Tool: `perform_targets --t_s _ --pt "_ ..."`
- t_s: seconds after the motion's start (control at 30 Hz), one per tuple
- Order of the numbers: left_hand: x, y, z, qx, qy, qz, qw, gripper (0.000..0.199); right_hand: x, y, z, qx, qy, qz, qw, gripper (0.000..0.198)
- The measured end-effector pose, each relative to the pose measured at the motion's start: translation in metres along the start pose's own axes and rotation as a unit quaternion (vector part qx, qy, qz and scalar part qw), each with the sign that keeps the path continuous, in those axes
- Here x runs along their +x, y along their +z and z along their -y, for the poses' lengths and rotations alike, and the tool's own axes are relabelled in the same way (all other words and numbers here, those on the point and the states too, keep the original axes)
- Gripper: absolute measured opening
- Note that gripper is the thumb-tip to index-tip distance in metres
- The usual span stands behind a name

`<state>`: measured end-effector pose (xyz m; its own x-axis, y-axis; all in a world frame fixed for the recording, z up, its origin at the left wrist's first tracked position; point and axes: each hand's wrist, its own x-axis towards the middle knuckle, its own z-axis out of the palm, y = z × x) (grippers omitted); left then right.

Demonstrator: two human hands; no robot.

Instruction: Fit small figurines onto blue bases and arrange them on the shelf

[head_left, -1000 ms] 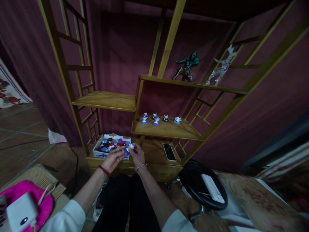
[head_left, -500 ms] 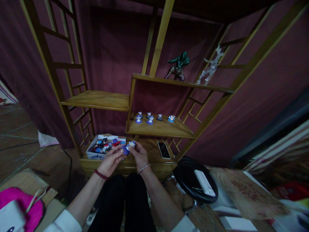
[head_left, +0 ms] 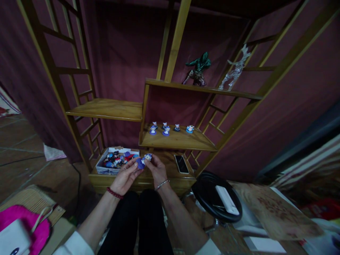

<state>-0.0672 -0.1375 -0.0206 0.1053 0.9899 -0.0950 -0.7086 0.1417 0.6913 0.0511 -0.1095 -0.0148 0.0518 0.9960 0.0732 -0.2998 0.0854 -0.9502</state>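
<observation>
Between both hands is a small purple-and-white figurine [head_left: 146,158] on a round purple base [head_left: 140,163], tilted sideways. My left hand [head_left: 127,175] pinches the base, its thumb on the near side. My right hand [head_left: 158,171] grips the white body near the head. Just left of my hands, a shallow box [head_left: 107,170] holds a jumble of colourful figurines [head_left: 119,160]. On the small shelf [head_left: 180,141] above stand several figurines, among them a purple-based one [head_left: 166,131] in front and a blue-based one [head_left: 189,129] at the right.
A phone [head_left: 181,164] lies right of my hands on the lower wooden surface. Higher up stand a green-hooded statue [head_left: 199,69] and a clear deer ornament [head_left: 236,69]. A black round stool [head_left: 207,202] bearing a white box [head_left: 227,200] is at the right, a pink item [head_left: 39,226] at lower left.
Both hands keep hold of the figurine at nearly the same spot. The view has shifted slightly, and the hands sit a little further right in it.
</observation>
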Motion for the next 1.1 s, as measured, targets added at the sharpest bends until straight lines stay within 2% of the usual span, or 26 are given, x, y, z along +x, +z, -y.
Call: perform_targets --t_s 0.33,1.1 --pt "0.002 0.003 0.007 -0.003 0.014 0.005 1.0 0.028 -0.001 -0.002 0.003 0.011 -0.007 -0.009 1.0 0.034" --pt "0.008 0.003 0.013 -0.045 -0.008 -0.004 0.999 0.016 0.005 -0.006 0.003 -0.014 -0.036 0.002 0.999 0.036"
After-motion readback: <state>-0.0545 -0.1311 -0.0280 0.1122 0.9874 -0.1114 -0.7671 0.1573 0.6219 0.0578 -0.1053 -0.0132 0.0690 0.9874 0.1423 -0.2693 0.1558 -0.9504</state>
